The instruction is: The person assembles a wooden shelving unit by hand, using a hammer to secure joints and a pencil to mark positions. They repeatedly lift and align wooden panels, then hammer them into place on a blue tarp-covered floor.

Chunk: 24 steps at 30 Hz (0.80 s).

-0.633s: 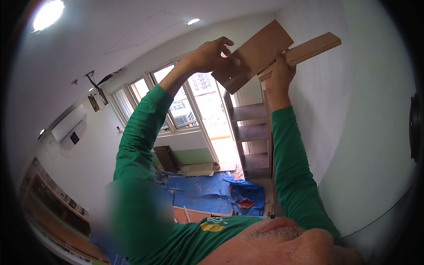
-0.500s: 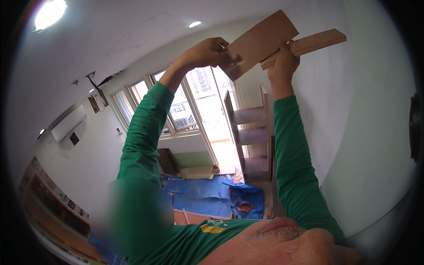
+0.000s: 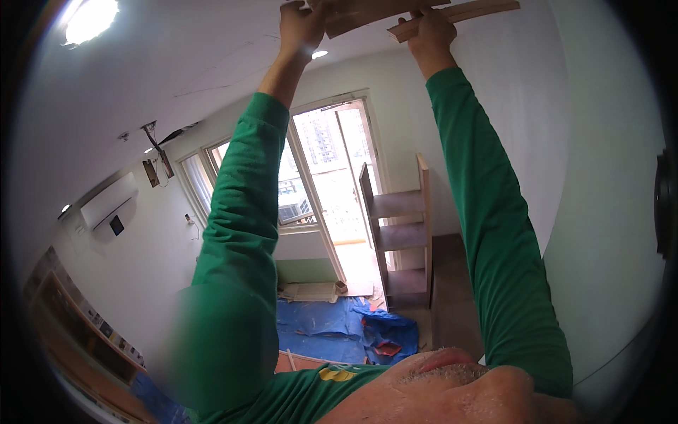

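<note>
Both my arms, in green sleeves, reach up to the top of the head view. My left hand (image 3: 302, 30) has its fingers closed on the left end of a flat brown board (image 3: 367, 17), whose upper part is cut off by the picture's edge. Just right of it, my right hand (image 3: 433, 35) grips narrow brown wooden strips (image 3: 484, 9) that stick out to the right. The strips look layered, and their left end lies close under the board. Whether the right fingers also touch the board, I cannot tell.
An open shelf unit (image 3: 402, 244) stands by a bright glazed door (image 3: 321, 152). Blue sheeting (image 3: 318, 328) covers part of the floor. An air conditioner (image 3: 109, 199) hangs on the left wall, and loose wires (image 3: 161, 152) dangle from the ceiling. A pale wall (image 3: 600, 212) rises at my right.
Both hands have risen toward the top edge, carrying the board and strips up and somewhat left. The board now shows more edge-on and is partly out of view.
</note>
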### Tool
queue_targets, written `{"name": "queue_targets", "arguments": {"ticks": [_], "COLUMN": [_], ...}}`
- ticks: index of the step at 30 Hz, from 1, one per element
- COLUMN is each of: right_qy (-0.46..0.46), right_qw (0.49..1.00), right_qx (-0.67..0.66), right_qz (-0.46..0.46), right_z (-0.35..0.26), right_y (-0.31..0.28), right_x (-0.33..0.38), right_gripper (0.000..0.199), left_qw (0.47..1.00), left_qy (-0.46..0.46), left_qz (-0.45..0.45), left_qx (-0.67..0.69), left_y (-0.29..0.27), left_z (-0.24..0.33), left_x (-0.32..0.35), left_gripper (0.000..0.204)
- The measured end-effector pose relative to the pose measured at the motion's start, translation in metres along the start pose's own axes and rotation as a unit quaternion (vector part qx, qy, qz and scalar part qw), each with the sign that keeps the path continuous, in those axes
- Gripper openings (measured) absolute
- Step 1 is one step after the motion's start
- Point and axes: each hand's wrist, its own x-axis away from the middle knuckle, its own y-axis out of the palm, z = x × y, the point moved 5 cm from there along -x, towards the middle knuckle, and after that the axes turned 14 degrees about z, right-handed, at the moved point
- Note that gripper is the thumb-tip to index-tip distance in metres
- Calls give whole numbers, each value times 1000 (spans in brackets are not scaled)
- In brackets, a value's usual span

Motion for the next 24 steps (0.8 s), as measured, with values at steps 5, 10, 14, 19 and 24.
{"name": "queue_targets", "arguments": {"ticks": [5, 10, 14, 19, 24], "right_qy": [-30, -22, 15, 2, 2], "right_qw": [999, 994, 994, 994, 991], "right_qx": [31, 105, 104, 100, 129], "right_qz": [9, -10, -2, -45, -27], "right_z": [18, 35, 38, 30, 23], "right_y": [10, 21, 20, 32, 23], "right_x": [-40, -46, -48, -64, -74], "right_gripper": [18, 14, 14, 19, 23], "left_qw": [946, 939, 961, 937, 933], "left_qy": [-263, -247, -201, -252, -245], "left_qz": [-4, -82, -81, -90, -96], "left_qx": [190, 225, 169, 223, 247], "left_y": [19, 22, 23, 32, 50], "left_z": [-45, -63, -68, -90, -101], "left_x": [23, -18, -32, -66, -64], "left_gripper": [59, 51, 45, 27, 26]}}
